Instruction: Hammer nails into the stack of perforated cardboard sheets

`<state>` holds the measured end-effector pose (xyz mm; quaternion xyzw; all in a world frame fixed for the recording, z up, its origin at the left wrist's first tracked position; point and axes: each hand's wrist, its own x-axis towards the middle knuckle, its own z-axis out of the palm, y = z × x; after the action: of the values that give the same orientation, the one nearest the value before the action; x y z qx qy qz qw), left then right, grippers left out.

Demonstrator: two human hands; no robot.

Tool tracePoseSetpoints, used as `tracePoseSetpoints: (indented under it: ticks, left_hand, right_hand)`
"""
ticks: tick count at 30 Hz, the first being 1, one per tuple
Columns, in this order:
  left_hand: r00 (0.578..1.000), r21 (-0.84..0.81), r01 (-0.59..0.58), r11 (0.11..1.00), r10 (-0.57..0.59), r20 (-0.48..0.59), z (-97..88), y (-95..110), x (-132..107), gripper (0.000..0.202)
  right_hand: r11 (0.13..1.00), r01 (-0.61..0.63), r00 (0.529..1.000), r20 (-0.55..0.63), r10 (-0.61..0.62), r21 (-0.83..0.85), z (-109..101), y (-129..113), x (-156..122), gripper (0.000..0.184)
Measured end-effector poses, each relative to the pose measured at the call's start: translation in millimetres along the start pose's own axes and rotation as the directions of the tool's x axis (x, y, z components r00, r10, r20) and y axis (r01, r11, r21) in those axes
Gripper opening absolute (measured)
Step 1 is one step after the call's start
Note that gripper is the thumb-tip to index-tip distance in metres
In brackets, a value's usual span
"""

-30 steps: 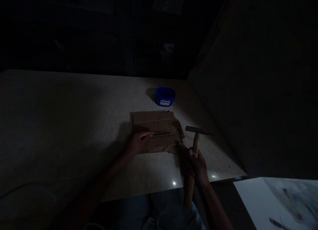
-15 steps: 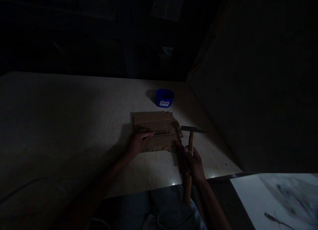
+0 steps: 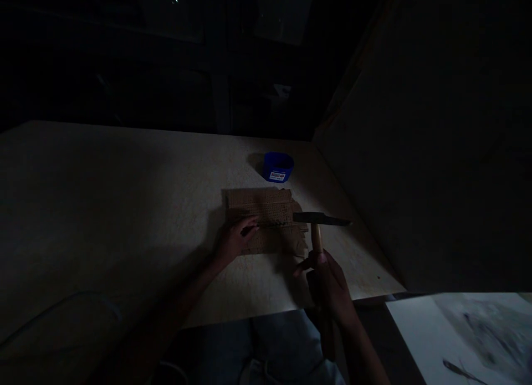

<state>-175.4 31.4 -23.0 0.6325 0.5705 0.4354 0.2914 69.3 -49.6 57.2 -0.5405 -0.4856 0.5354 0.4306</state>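
Note:
The scene is very dark. A brown perforated board [image 3: 266, 208] lies on the pale table [image 3: 124, 208]. My left hand [image 3: 235, 241] rests on the board's near left side, fingers pinched on a thin dark row of nails [image 3: 270, 225]. My right hand [image 3: 330, 285] is wrapped round the wooden handle of a hammer [image 3: 318, 224]. Its dark metal head hovers over the board's right edge, close to the nails.
A small blue tub [image 3: 277, 167] with a label stands behind the board. A large dark panel [image 3: 415, 152] rises along the table's right side. A white sheet [image 3: 465, 335] with a grey drawing lies at the lower right. My legs show below the table edge.
The hammer head has shifted left, from beside the board to over its right edge. My right hand has pulled back slightly. My left hand stays on the nails.

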Motion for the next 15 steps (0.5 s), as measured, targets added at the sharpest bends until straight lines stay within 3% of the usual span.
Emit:
tracePoseSetpoints:
  ticks: [3,7,12,15]
  left_hand:
    - [1.0,0.023,0.005,1.0,-0.005,0.012,-0.4,-2,-1,0.032]
    - [1.0,0.101,-0.008,0.995,0.007,0.01,-2.5,-1,0,0.032]
    - [0.999,0.157,-0.046,0.986,0.05,-0.019,-2.8,2,1,0.031]
    - [0.998,0.147,-0.059,0.987,0.062,-0.016,-1.0,4,1,0.03]
  right_hand:
    - [0.972,0.13,0.985,0.135,-0.105,-0.193,8,-26,-3,0.05]
    - [0.874,0.277,0.948,0.261,-0.181,-0.4,21,-44,5,0.048]
    - [0.826,0.254,0.943,0.319,-0.095,-0.503,33,-32,16,0.042]
    - [0.767,0.232,0.953,0.297,-0.056,-0.598,39,-17,23,0.038]
